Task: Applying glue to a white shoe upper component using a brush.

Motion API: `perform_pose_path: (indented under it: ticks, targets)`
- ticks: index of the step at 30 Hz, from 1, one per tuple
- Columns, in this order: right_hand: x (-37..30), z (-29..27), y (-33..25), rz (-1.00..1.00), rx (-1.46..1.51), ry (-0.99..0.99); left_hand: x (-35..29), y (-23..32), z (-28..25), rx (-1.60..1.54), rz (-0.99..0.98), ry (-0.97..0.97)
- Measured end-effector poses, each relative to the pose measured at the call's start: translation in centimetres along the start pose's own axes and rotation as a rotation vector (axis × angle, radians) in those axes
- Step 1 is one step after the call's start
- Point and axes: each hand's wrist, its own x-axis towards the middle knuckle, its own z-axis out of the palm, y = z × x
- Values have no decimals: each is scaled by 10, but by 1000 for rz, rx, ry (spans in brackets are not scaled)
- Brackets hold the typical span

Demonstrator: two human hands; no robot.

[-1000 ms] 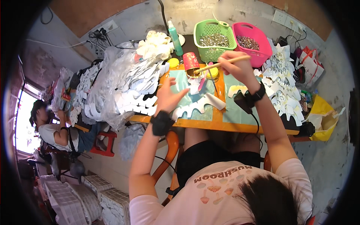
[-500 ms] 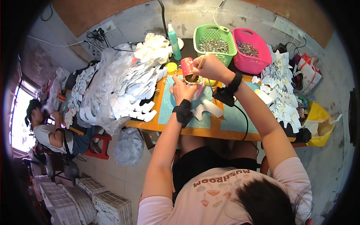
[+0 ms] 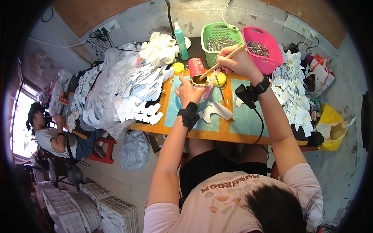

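Note:
My right hand (image 3: 237,61) is closed round the wooden handle of a brush (image 3: 220,66). The brush slants down to the left, its head inside the mouth of a small pot (image 3: 200,80) with brownish contents. My left hand (image 3: 190,92) is at the pot's near side, its fingers curled against it and partly hidden. Just behind the pot stands a red patterned can (image 3: 196,66). A pink strip (image 3: 211,86) and a yellow lid (image 3: 220,79) are right of the pot. On the table near my left wrist lies a white curved cut piece (image 3: 215,112).
Layered white cut pieces (image 3: 136,97) cover the table's left, more (image 3: 292,93) its right. A green basket (image 3: 210,31) and a pink basket (image 3: 272,58) of small metal parts stand behind. A green spray bottle (image 3: 181,42) is nearby. A seated person (image 3: 50,136) is far left.
My right hand has moved right and slightly up, away from the red can. The brush now slants further, with its long handle in plain view. My left hand has hardly moved.

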Motion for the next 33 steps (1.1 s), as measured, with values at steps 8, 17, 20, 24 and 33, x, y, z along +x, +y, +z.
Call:
perform_pose_path:
  ticks: [8,17,20,24,33]
  targets:
    - [-30,-20,7,137,193,216,-1,-1,3,0,-6,6]
    - [-57,-30,37,135,398,387,0,-4,6,-7,-22,3]
    - [-67,-29,52,124,530,438,0,-4,5,-5,-35,-11]
    - [-77,-22,67,122,548,422,0,-4,1,25,1,-13]
    - [-54,21,50,127,324,330,1,-12,-4,16,2,-67]
